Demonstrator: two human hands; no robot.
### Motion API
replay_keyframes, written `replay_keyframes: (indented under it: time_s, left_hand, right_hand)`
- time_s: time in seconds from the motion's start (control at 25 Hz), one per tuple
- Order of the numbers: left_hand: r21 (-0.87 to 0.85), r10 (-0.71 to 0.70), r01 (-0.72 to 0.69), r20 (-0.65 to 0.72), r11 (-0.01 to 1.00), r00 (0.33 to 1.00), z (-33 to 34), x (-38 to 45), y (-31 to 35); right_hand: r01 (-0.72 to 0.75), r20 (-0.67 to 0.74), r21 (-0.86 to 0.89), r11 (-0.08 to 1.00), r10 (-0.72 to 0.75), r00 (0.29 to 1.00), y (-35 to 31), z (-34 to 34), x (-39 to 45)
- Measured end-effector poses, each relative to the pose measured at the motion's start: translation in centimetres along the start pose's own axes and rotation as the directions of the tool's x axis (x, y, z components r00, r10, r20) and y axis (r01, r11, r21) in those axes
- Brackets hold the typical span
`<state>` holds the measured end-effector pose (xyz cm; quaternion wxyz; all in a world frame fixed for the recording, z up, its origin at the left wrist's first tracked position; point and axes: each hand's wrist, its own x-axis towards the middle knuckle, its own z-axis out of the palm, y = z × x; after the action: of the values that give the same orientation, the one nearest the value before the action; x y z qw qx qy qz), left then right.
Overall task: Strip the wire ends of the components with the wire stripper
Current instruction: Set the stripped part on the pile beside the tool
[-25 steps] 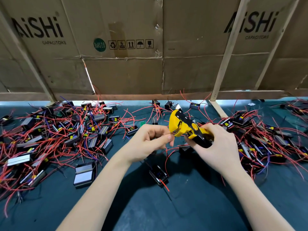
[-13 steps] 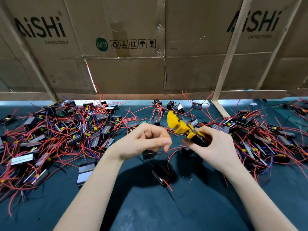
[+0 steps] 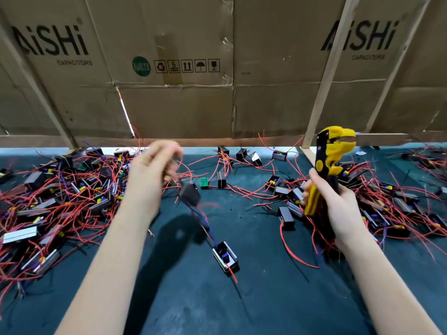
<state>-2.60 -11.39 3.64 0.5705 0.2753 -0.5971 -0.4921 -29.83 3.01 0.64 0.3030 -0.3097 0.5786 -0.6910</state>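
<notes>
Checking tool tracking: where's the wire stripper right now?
Head view, right side: the wire stripper stands upright in the right hand, head up near the wooden post, above the right-hand pile of red-wired components.

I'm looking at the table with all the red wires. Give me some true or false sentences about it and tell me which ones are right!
1. The right hand holds a yellow and black wire stripper. True.
2. The wire stripper points down at the table. False: its head points up.
3. The cardboard wall behind says AiSHi. True.
4. The left hand holds the wire stripper too. False: it is away from it, blurred, above the pile of components.
5. The table is bright white. False: it is dark.
</notes>
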Motion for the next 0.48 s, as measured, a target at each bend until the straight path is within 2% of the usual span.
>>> replay_keyframes:
  time_s: [0.08, 0.12, 0.16, 0.2, 0.24, 0.32, 0.36, 0.4, 0.44, 0.48]
  left_hand:
    - [0.061, 0.097, -0.083, -0.274, 0.995, 0.957, -2.8, 1.8, 1.4]
    - [0.165, 0.146, -0.091, -0.361, 0.982, 0.921, -4.4, 2.8, 2.0]
    - [0.303, 0.173, -0.048, -0.403, 0.952, 0.899, -5.9, 3.9, 2.4]
    - [0.452, 0.157, 0.054, -0.415, 0.89, 0.896, -7.6, 5.2, 2.4]
    - [0.569, 0.086, 0.206, -0.443, 0.796, 0.892, -9.3, 6.3, 2.5]
    - [0.668, -0.129, 0.547, -0.568, 0.505, 0.813, -11.1, 7.2, 3.0]
    - [0.712, -0.114, 0.604, -0.609, 0.358, 0.785, -10.7, 6.8, 3.3]
    - [0.783, 0.014, 0.566, -0.589, 0.259, 0.808, -9.6, 6.1, 3.4]
    - [0.876, 0.198, 0.442, -0.476, 0.195, 0.857, -7.9, 5.1, 3.4]
    - [0.956, 0.344, 0.255, -0.29, 0.144, 0.893, -5.6, 4.0, 3.3]
  right_hand:
    - [0.005, 0.027, 0.035, 0.999, -0.006, 1.0, 0.0, 0.0, -0.3]
    - [0.009, 0.035, 0.047, 0.999, -0.011, 0.999, -0.1, 0.1, -0.3]
    - [0.013, 0.039, 0.053, 0.999, -0.015, 0.999, -0.1, 0.0, -0.3]
    - [0.014, 0.041, 0.057, 0.998, -0.016, 0.999, -0.2, 0.0, -0.2]
    - [0.013, 0.042, 0.06, 0.998, -0.015, 0.999, -0.3, -0.1, -0.2]
    - [0.011, 0.045, 0.074, 0.997, -0.014, 0.999, -0.3, -0.1, -0.1]
    - [0.013, 0.047, 0.083, 0.996, -0.017, 0.999, -0.3, -0.1, -0.1]
    - [0.019, 0.052, 0.093, 0.996, -0.024, 0.998, -0.3, -0.1, -0.1]
    - [0.03, 0.061, 0.105, 0.994, -0.037, 0.997, -0.3, 0.0, -0.1]
    - [0.045, 0.081, 0.126, 0.991, -0.055, 0.995, -0.3, 0.0, -0.1]
